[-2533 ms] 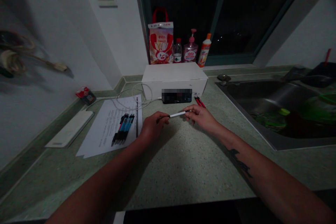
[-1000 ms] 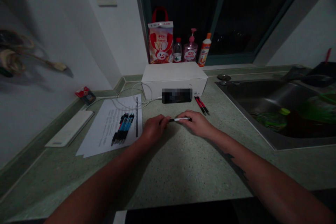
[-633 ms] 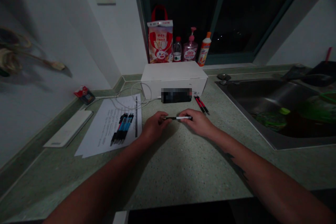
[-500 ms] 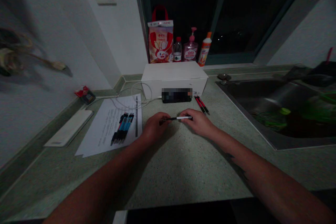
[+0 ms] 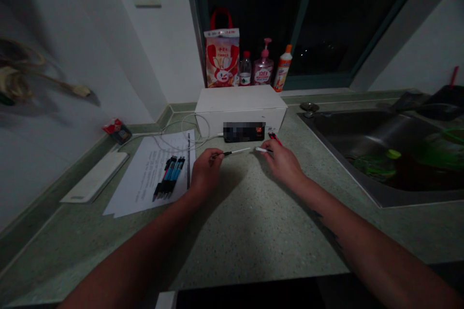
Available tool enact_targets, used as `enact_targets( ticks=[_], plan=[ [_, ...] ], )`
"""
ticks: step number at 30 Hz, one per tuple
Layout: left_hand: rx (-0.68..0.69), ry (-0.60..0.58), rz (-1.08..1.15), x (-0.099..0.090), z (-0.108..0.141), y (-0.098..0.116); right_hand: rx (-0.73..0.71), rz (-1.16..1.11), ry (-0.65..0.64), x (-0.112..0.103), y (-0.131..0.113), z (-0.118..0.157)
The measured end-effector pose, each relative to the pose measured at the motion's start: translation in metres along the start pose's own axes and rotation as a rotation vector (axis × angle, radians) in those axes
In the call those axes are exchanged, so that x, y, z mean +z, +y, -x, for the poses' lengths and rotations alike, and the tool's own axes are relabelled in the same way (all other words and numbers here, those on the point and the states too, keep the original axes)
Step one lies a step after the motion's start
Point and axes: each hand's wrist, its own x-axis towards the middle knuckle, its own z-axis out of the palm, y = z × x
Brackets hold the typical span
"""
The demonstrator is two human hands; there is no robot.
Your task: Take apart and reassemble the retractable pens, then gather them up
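Observation:
Pinched in my left hand (image 5: 208,169) is the dark front part of a pen (image 5: 227,153), with a thin white refill (image 5: 241,150) sticking out to the right. My right hand (image 5: 281,160) grips a white and black pen barrel (image 5: 261,149). A small gap separates the refill's tip from the barrel. Just behind my right hand, red and black pens (image 5: 274,138) lie on the counter, partly hidden by it. A phone (image 5: 243,133) leans against a white box (image 5: 241,99). Several blue, red and black pens (image 5: 169,177) rest on printed paper (image 5: 137,174) at the left.
A white cable (image 5: 165,142) runs from the phone to the left, near a flat white case (image 5: 96,177) and a small red and black packet (image 5: 117,130). Bottles (image 5: 263,70) and a red bag (image 5: 222,58) stand behind the box. A metal sink (image 5: 337,164) is at the right.
The pen has come apart into two pieces. My left hand has moved left with the refill part, and my right hand has shifted slightly right and back with the barrel.

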Motion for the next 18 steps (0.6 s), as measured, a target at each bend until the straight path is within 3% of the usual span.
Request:
enact_targets(
  ticks=[3, 9, 13, 15, 18],
  plan=[
    [0.048, -0.023, 0.03, 0.0, 0.003, -0.001, 0.078, -0.117, 0.016, 0.002, 0.0, 0.0],
    [0.324, -0.392, -0.107, 0.007, 0.017, -0.001, 0.139, -0.286, 0.02, 0.009, -0.002, -0.001],
    [0.485, -0.549, -0.277, 0.009, 0.025, 0.005, 0.05, -0.242, -0.004, 0.012, -0.004, 0.002],
    [0.49, -0.557, -0.282, 0.009, 0.027, 0.008, -0.064, -0.204, 0.006, 0.011, -0.007, 0.003],
    [0.291, -0.459, -0.113, 0.012, 0.026, 0.009, -0.263, -0.128, 0.022, 0.007, -0.012, 0.005]
  ],
)
